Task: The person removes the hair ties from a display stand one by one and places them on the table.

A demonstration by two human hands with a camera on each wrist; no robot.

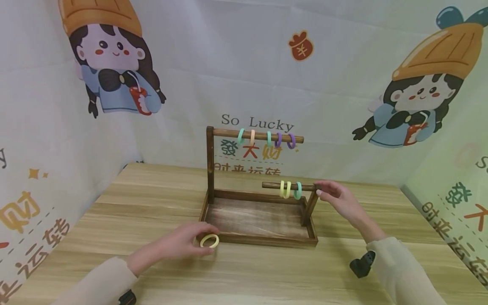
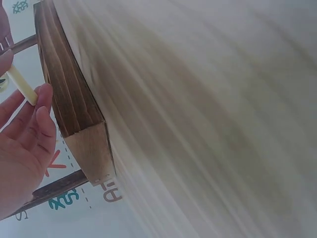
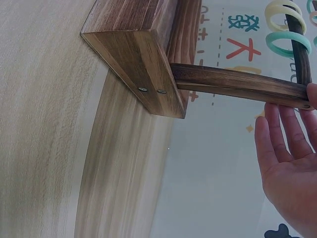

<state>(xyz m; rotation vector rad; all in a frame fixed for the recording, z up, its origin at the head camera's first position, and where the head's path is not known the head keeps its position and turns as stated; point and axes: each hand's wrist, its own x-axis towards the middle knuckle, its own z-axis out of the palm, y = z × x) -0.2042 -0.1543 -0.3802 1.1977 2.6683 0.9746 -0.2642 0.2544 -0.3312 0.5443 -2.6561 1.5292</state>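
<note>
My left hand (image 1: 187,240) pinches a pale yellow ring (image 1: 210,241) between thumb and fingers, close to the front left corner of a dark wooden stand. That ring (image 2: 22,85) appears edge-on in the left wrist view. The stand has a tray base (image 1: 267,241), a tall left post (image 1: 210,165) and a short right post (image 1: 310,207), each with a rod. My right hand (image 1: 339,200) holds the top of the short post, thumb in front and fingers behind. On the lower rod (image 1: 270,185) hang two yellow rings (image 1: 285,189) and a mint ring (image 1: 298,190).
Several mint, peach and purple rings (image 1: 291,141) hang on the upper rod (image 1: 225,132). Underneath is a wood-grain table (image 1: 164,203). A white printed cloth (image 1: 213,63) stands behind and at both sides. Black wrist devices (image 1: 362,264) show by the sleeves.
</note>
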